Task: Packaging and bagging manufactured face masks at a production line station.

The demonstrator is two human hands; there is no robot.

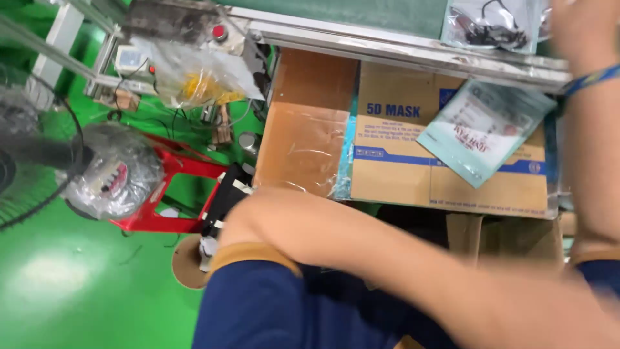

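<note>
Green factory floor filled the frame's left; a pale teal flat mask packet (483, 131) leaned on an open brown cardboard carton (413, 174), within reach. Right hand (578, 29) upper right, grip indiscernible; left hand unseen.

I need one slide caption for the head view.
Bare forearm crosses before a cardboard box bearing a pale sealed pouch.

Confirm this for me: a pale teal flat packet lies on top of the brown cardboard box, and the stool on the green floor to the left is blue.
Not quite. The stool is red, not blue, as the head view shows. The rest holds: the pale teal flat packet does lie on the brown cardboard box, and the floor is green.
</note>
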